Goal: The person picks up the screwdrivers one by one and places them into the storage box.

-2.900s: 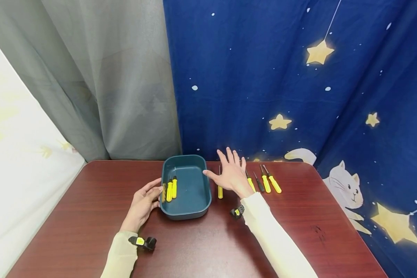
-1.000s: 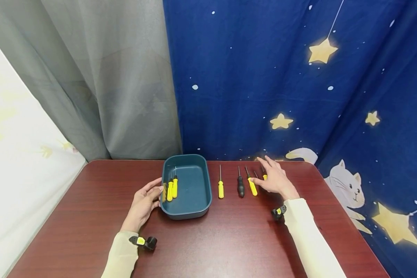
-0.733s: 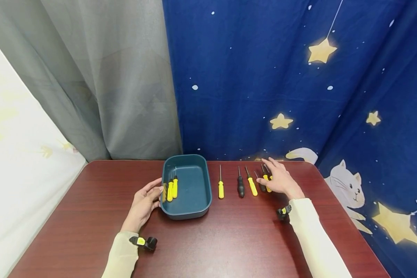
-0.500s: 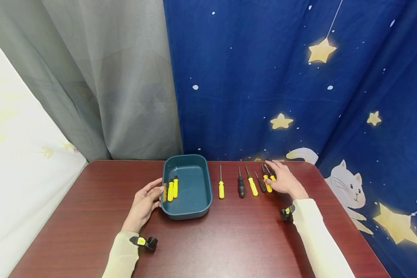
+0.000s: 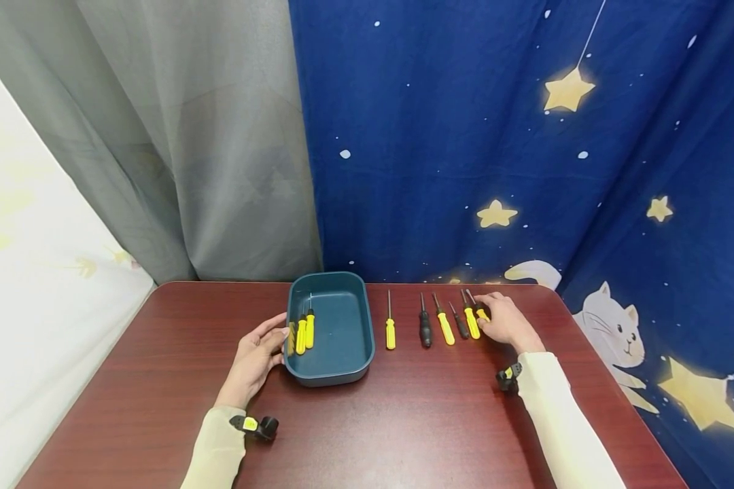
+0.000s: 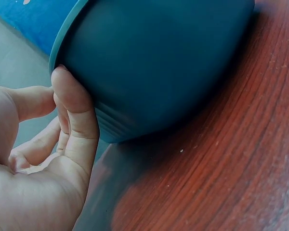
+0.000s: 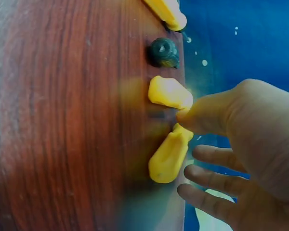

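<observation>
No readable text, numbers or brands, yellow patches [image 5: 250, 424] on black wrist straps [image 5: 237, 422] too small to read

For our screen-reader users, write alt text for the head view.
A person's right hand is at the rightmost screwdriver of six on a wooden table; the left hand holds a dark teal bin containing yellow-handled screwdrivers.

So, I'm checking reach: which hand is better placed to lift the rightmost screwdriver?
Right, likely: the right hand is at the rightmost screwdriver; the left hand holds the blue bin, farther away.
</observation>
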Available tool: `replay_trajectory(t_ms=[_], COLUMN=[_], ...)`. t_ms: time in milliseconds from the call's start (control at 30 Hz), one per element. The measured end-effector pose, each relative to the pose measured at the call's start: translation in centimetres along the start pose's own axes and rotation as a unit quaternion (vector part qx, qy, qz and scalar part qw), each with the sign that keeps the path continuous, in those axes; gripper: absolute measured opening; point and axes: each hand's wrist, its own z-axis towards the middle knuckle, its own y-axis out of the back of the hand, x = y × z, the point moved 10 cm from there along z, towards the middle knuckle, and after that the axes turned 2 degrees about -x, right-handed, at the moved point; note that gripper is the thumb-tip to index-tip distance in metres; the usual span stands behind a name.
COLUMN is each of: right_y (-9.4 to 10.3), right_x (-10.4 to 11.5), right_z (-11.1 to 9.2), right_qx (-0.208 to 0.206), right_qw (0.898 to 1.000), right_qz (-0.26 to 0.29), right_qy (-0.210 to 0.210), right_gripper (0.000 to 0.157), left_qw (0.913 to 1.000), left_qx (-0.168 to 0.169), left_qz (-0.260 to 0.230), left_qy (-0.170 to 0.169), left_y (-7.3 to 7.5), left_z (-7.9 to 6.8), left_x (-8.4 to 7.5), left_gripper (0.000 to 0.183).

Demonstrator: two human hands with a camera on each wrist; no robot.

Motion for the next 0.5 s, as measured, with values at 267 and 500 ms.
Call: replay_trajectory(t_ms=[267, 500], right_y=[-0.30, -0.35], right_x=[-0.08, -0.46], right_z=[0.15, 0.36], right_qx=[-0.004, 0.003], right_qw=[1.000, 0.999], right_qz=[-0.009, 0.003], right_qy=[-0.007, -0.043], right_gripper=[0.047, 0.045], left_qw=[1.0000, 1.0000], left_qx=[-0.002, 0.003], left_qz=[-0.004, -0.003], left_qy=[0.003, 0.005], left_y=[0.05, 0.00], left_z=[-0.11, -0.14], left_x=[-0.11, -0.06], left_gripper=[0.052, 0.053])
